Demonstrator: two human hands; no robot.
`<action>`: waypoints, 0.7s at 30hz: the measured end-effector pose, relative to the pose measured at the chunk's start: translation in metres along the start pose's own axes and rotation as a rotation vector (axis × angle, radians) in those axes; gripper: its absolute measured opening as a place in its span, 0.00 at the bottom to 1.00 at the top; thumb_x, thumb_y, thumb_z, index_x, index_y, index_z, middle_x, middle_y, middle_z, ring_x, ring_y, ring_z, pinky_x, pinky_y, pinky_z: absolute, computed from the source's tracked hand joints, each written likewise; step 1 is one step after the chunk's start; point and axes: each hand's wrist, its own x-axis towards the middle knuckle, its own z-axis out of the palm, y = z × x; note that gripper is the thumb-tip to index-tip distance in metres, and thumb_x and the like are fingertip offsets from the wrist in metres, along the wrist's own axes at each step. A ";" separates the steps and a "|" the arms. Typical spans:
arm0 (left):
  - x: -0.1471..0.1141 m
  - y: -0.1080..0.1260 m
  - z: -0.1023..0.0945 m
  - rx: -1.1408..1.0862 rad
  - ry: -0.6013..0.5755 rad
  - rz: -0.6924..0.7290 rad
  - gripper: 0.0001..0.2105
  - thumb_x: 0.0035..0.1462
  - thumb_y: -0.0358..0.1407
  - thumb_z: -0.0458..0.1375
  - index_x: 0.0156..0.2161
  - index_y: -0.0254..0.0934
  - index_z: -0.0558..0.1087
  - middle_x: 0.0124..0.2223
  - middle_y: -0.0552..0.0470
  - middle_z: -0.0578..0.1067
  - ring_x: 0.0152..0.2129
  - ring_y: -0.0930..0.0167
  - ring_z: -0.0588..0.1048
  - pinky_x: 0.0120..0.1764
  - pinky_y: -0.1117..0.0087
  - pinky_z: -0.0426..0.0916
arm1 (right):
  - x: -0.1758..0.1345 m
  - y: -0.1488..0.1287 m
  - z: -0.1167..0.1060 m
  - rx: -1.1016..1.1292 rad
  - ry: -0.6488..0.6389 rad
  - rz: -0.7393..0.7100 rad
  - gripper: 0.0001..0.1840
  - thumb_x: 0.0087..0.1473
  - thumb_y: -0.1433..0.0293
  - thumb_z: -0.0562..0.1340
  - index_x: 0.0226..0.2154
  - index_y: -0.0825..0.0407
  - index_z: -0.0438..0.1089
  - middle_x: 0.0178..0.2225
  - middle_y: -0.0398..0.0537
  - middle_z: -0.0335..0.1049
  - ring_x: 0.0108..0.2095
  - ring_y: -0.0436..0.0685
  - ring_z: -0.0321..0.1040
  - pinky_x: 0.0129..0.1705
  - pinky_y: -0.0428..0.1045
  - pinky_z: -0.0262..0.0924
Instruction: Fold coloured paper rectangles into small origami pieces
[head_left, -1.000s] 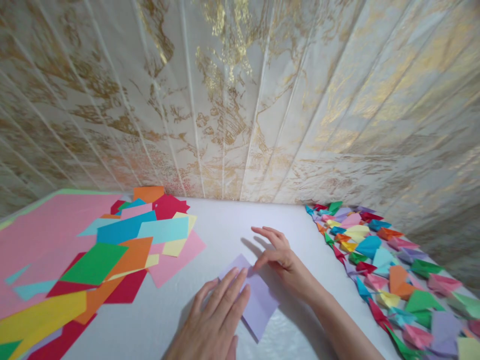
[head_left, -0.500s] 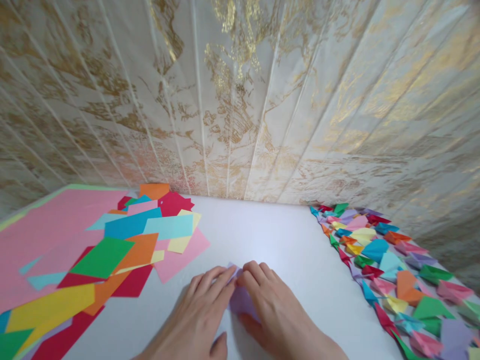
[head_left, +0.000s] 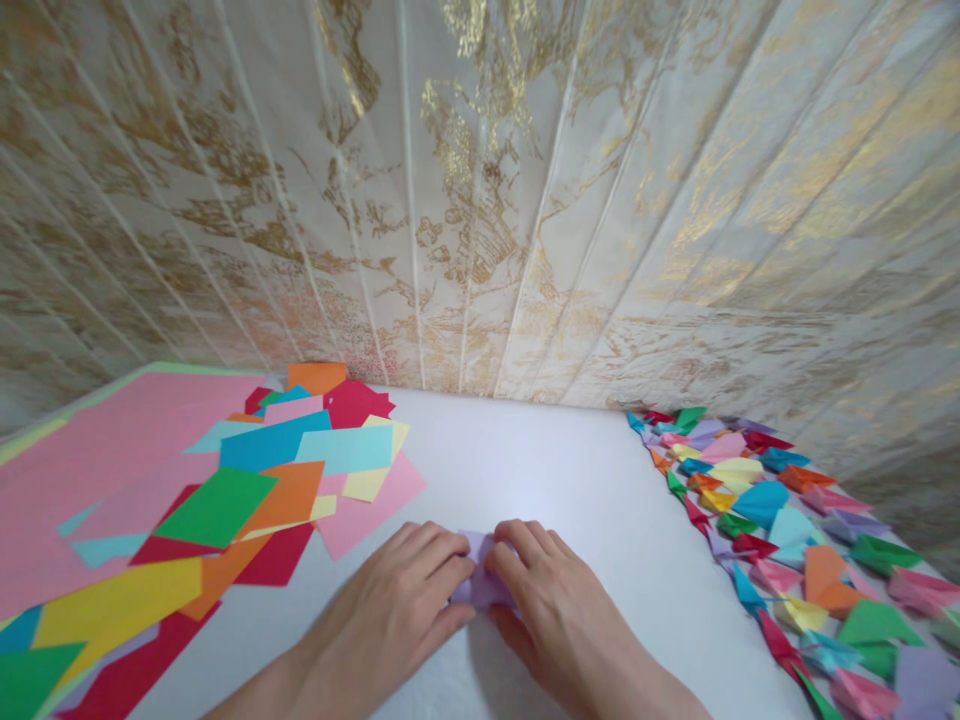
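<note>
A small lavender piece of paper lies near the front of the white table, partly covered by my fingers. My left hand holds its left side, thumb below and curled fingers above. On the opposite side, my right hand grips the paper with bent fingers, its thumb underneath and close to the lower edge. The fold in the paper is mostly hidden between both hands.
Cut paper pieces in many colours, among them a green sheet, lie over a large pink sheet at left. Rows of folded paper shapes cover the right side. A gold-patterned curtain hangs behind the white table.
My left hand has gone from flatter, stretched fingers to curled ones gripping the lavender paper's left side. The paper has turned and looks shorter. The view has shifted slightly.
</note>
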 end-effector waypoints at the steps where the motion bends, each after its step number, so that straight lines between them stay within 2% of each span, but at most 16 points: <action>1: -0.001 -0.001 0.000 -0.013 0.032 0.005 0.07 0.59 0.28 0.61 0.43 0.37 0.74 0.45 0.49 0.77 0.39 0.64 0.74 0.43 0.61 0.70 | 0.000 0.002 0.000 -0.001 0.019 -0.023 0.12 0.51 0.76 0.66 0.40 0.54 0.70 0.45 0.55 0.71 0.43 0.65 0.68 0.44 0.58 0.66; 4: -0.003 -0.001 0.000 -0.061 0.089 -0.017 0.02 0.61 0.30 0.60 0.39 0.37 0.74 0.44 0.50 0.77 0.39 0.64 0.74 0.42 0.62 0.70 | -0.001 0.009 0.000 0.022 0.058 -0.074 0.07 0.56 0.77 0.63 0.37 0.52 0.72 0.43 0.52 0.72 0.41 0.62 0.69 0.42 0.55 0.65; 6: -0.006 0.000 0.000 -0.089 0.083 -0.048 0.02 0.60 0.32 0.61 0.39 0.38 0.74 0.44 0.49 0.77 0.40 0.64 0.74 0.42 0.62 0.71 | -0.001 0.015 -0.001 0.059 0.065 -0.081 0.08 0.58 0.78 0.60 0.35 0.50 0.72 0.42 0.50 0.72 0.39 0.59 0.69 0.40 0.52 0.64; 10: -0.013 0.003 0.007 -0.054 0.109 -0.071 0.11 0.59 0.31 0.59 0.48 0.39 0.72 0.46 0.48 0.77 0.42 0.62 0.75 0.44 0.61 0.72 | 0.002 0.022 -0.003 0.192 0.058 -0.043 0.09 0.59 0.80 0.60 0.32 0.51 0.71 0.41 0.48 0.72 0.39 0.56 0.69 0.40 0.48 0.64; 14: -0.018 0.007 0.014 -0.033 0.208 -0.117 0.22 0.60 0.29 0.55 0.60 0.40 0.62 0.47 0.49 0.77 0.43 0.65 0.77 0.44 0.66 0.74 | 0.006 0.025 -0.003 0.275 0.085 0.045 0.08 0.59 0.79 0.59 0.34 0.52 0.70 0.37 0.47 0.72 0.38 0.55 0.69 0.40 0.48 0.62; 18: -0.022 0.011 0.013 -0.057 0.181 -0.121 0.24 0.60 0.28 0.53 0.61 0.42 0.59 0.45 0.51 0.78 0.40 0.68 0.78 0.42 0.71 0.74 | 0.010 0.026 0.002 0.243 0.130 0.139 0.05 0.58 0.76 0.62 0.32 0.52 0.70 0.34 0.46 0.73 0.36 0.56 0.68 0.38 0.49 0.58; 21: -0.027 0.012 0.015 0.049 0.190 -0.064 0.25 0.58 0.29 0.54 0.61 0.42 0.61 0.49 0.49 0.77 0.44 0.65 0.77 0.44 0.68 0.73 | 0.011 0.028 0.007 0.212 0.166 0.145 0.05 0.57 0.74 0.65 0.30 0.51 0.71 0.32 0.45 0.73 0.34 0.56 0.68 0.40 0.50 0.55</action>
